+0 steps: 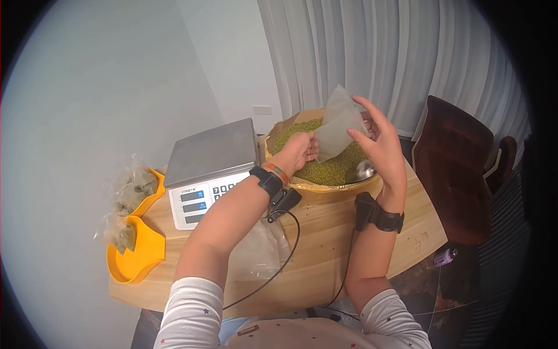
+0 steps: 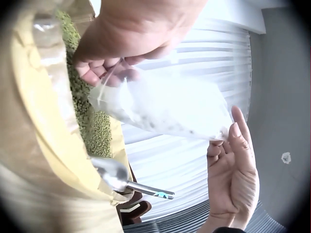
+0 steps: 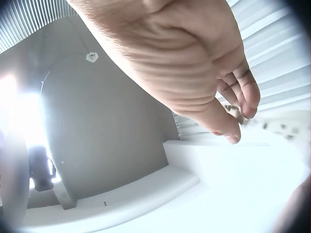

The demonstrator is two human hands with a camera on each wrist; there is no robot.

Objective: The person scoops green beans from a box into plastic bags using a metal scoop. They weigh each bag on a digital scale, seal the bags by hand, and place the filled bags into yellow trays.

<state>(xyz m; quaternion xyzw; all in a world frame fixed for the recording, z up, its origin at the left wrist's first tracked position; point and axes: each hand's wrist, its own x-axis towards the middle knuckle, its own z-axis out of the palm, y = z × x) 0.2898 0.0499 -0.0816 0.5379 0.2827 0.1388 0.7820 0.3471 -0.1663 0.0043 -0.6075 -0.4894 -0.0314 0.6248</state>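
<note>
A clear plastic zip bag (image 1: 337,131) is stretched between the two hands above a wide container of small green beans (image 1: 329,173). My left hand (image 1: 299,152) pinches the bag's zip-edge end, low over the beans. At the other end, my right hand (image 1: 381,136) holds a bag corner in its fingers, with index finger and thumb spread in the head view. Dark specks show along the bag (image 2: 165,107) in the left wrist view. A metal scoop (image 1: 365,170) lies in the beans at the container's right side, its handle (image 2: 150,189) sticking out past the rim.
Left of the container stands a digital scale (image 1: 212,152) with a bare metal plate. Yellow trays (image 1: 136,256) with filled clear bags (image 1: 124,237) sit at the table's left edge. Flat plastic bags (image 1: 258,253) lie in front. A brown chair (image 1: 456,168) stands at right.
</note>
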